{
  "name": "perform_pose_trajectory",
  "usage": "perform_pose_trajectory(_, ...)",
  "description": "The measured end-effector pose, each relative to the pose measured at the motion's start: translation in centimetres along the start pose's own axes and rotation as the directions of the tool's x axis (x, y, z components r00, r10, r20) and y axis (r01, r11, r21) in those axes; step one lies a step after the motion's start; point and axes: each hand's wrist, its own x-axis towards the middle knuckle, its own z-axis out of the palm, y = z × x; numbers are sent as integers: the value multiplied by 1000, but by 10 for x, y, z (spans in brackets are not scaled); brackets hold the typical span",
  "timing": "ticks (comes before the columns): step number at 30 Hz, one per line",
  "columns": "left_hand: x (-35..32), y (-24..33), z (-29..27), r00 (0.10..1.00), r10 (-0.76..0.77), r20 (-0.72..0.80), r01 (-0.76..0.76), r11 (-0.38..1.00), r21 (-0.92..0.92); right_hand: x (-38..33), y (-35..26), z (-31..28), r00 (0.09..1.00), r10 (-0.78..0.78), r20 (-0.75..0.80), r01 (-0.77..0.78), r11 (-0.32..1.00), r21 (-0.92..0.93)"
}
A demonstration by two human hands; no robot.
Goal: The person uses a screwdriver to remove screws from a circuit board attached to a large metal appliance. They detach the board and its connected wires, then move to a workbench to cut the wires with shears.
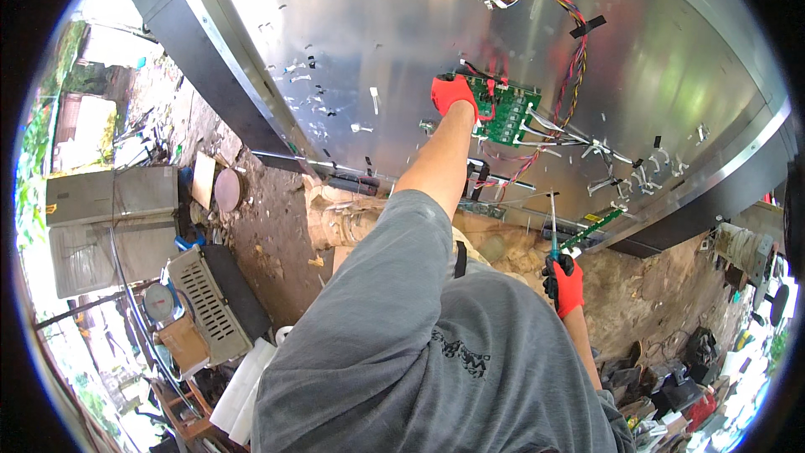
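a: what are the fingers of the left hand [455, 96] doing?

b: the red glove is at the top left corner of the green board [509, 122]. the back of the hand hides the fingertips, so i can't tell if they pinch it.

a: and the right hand [566, 283]?

b: its fingers are curled around the blue handle of a screwdriver [554, 243]. the thin metal end points up, away from the person.

a: where is the green board?

b: flat against the big shiny metal panel [394, 29], a bit right of the middle.

a: what's by it?

b: white wires [545, 128] come out of its right side. a bunch of colored wires [579, 54] curves up above, with black tape [588, 26] across it.

a: and near the screwdriver?

b: a long, thin green strip [597, 228] slants just beside it, by the panel's near edge.

a: what's farther out?

b: little white bits dot the panel. past it there's brown ground [272, 239], and a box with slots [210, 306] on the left.
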Motion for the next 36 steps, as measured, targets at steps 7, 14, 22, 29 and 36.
perform_pose_trajectory(7, -3, 0, 0, 999, 38, 19, -40, 996, 81, 3, 10, -20, 1000, -17, 8, 16, 999, 35)
perform_pose_trajectory(14, 11, 5, -7, 974, 185, 128, -223, 867, 446, 2, 8, -30, 999, -34, -22, 35, 999, 27)
perform_pose_trajectory(22, 21, -4, -3, 965, -209, 158, 242, 942, -233, 4, 8, -32, 999, -33, -35, 33, 999, 6)
perform_pose_trajectory(29, 28, -66, -3, 911, -98, 400, 343, 717, -606, 15, 19, -40, 1000, -22, -5, 23, 988, 151)
perform_pose_trajectory(36, -16, -105, -24, 590, -204, 782, 716, 580, -389, 28, 17, -35, 985, -73, 156, 35, 972, 232)
